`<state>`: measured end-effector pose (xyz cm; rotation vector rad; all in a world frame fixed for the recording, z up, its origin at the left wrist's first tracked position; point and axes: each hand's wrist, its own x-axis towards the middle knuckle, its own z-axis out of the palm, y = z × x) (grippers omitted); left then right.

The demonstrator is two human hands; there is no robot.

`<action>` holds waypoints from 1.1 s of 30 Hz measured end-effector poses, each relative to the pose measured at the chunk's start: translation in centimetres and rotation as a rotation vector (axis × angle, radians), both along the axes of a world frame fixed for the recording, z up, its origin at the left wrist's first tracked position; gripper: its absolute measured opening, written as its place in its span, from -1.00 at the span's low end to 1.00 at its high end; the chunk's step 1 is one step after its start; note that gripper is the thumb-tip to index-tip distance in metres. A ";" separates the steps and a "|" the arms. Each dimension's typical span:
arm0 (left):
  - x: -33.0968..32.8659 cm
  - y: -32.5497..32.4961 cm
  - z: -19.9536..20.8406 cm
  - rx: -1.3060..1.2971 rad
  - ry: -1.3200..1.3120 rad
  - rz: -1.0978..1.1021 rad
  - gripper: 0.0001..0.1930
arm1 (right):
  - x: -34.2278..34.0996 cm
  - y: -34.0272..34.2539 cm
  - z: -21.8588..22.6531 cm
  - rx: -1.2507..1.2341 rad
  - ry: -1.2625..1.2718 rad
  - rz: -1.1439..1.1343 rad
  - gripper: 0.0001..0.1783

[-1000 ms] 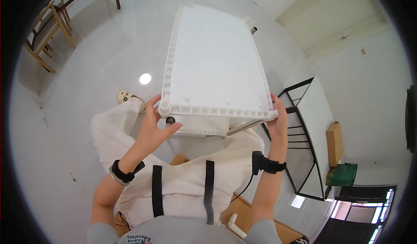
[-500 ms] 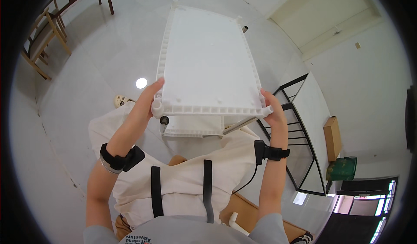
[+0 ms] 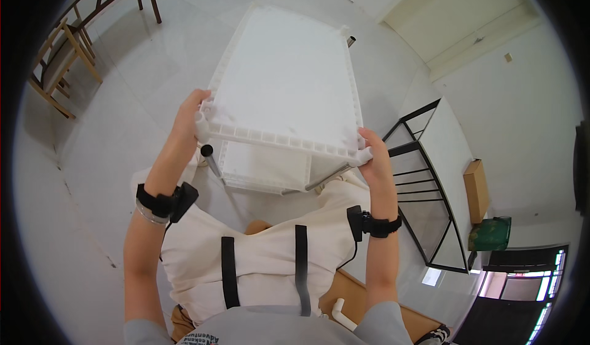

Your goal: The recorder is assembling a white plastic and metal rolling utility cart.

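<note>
Nearest us, over our cream trousers [image 3: 264,256], both hands grip the white upper panel [image 3: 286,74] by its near corners: the left hand [image 3: 188,117] wraps one corner, thumb on the rim, and the right hand [image 3: 377,156] clasps the other. The panel is out in front of us, tilted, above a smaller-looking white lower panel [image 3: 264,162]. It looks like moulded plastic, so we would judge it light for its breadth, fairly stiff, a little slick on its flat face. The ribbed rim and chunky corner sockets should give the surest hold; thin ribs might crack if forced. Below the left corner, a metal tube [image 3: 215,162] ends just apart from the socket; its smooth surface may slip. Farther off, another tube end [image 3: 351,41] shows at the far right corner, and wooden chairs [image 3: 84,55] stand beyond.
</note>
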<state>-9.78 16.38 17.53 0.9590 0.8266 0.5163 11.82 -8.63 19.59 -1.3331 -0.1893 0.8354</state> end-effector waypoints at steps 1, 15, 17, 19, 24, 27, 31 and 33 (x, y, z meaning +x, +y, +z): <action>0.2 1.1 -0.8 0.041 -0.022 -0.008 -0.59 | -0.3 0.2 -0.3 0.037 0.024 -0.020 -0.64; 0.7 6.7 -3.8 -0.003 -0.086 -0.257 -0.44 | -10.4 0.3 -0.3 0.102 0.008 -0.362 -0.56; 1.0 6.6 -3.0 0.023 -0.073 -0.297 -0.43 | -11.1 0.1 -0.2 0.110 0.015 -0.388 -0.56; 1.2 6.4 -2.4 0.075 -0.021 -0.303 -0.43 | -12.1 0.0 -0.3 0.096 0.046 -0.436 -0.55; 1.3 8.7 -3.5 0.047 -0.047 -0.424 -0.44 | -15.3 0.5 -1.5 0.046 0.049 -0.501 -0.57; 0.5 8.3 -2.5 0.193 0.014 -0.318 -0.50 | -15.0 0.1 -2.0 0.095 0.092 -0.473 -0.57; -1.3 3.3 -0.1 1.070 0.161 0.363 -0.73 | -10.6 -1.5 -3.4 0.239 0.281 -0.291 -0.60; -1.9 -1.3 -0.2 1.270 0.092 0.409 -0.90 | -8.1 -1.3 -4.8 0.241 0.141 -0.265 -0.63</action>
